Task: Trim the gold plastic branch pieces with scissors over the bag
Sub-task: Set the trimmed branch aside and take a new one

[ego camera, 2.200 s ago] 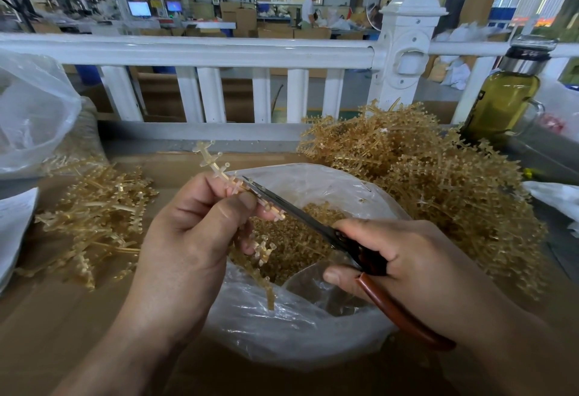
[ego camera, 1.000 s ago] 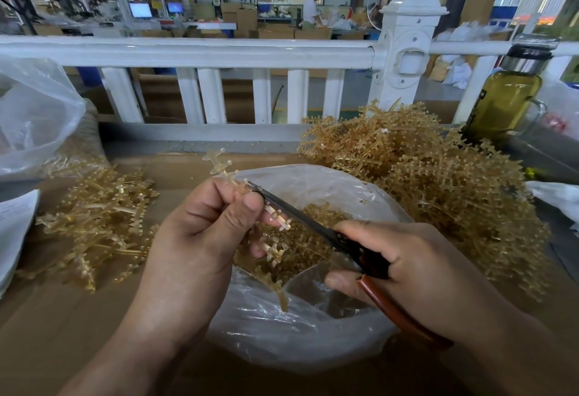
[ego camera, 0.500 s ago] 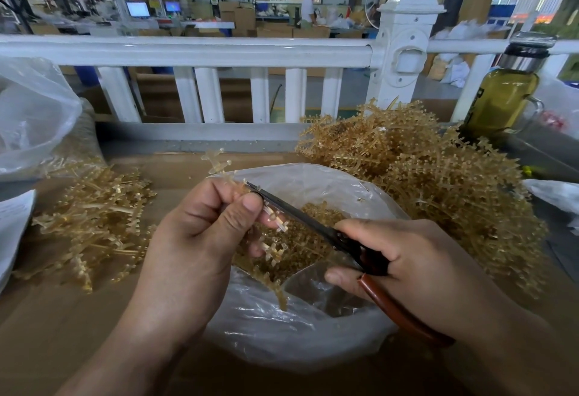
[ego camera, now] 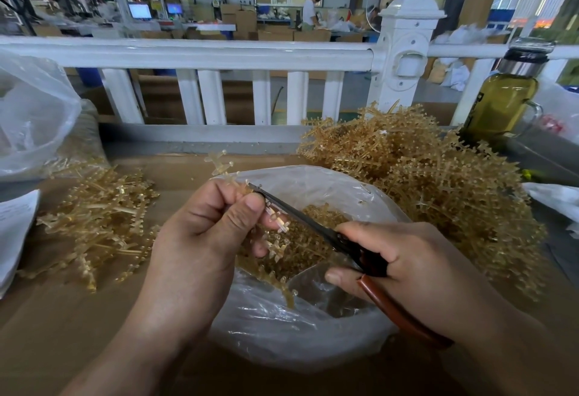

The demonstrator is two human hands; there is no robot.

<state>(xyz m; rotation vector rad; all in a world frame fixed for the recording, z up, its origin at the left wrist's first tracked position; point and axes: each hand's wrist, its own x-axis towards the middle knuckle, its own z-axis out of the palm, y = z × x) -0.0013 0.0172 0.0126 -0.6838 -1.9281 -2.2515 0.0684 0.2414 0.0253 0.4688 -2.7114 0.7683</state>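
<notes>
Gold branch piece (ego camera: 220, 166) pinched in left hand (ego camera: 200, 239) over bag (ego camera: 297, 333). Right hand (ego camera: 416, 267) clamped on scissors (ego camera: 300, 217), blade tips at stem beside left thumb. Mid-trim, likely. Next: clean snip, offcuts dropping into bag.

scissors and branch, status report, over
Left hand pinches gold branch piece; right hand grips scissors, blades at the branch. Both over the open bag, trimmings inside. Nothing blocks the cut.
</notes>
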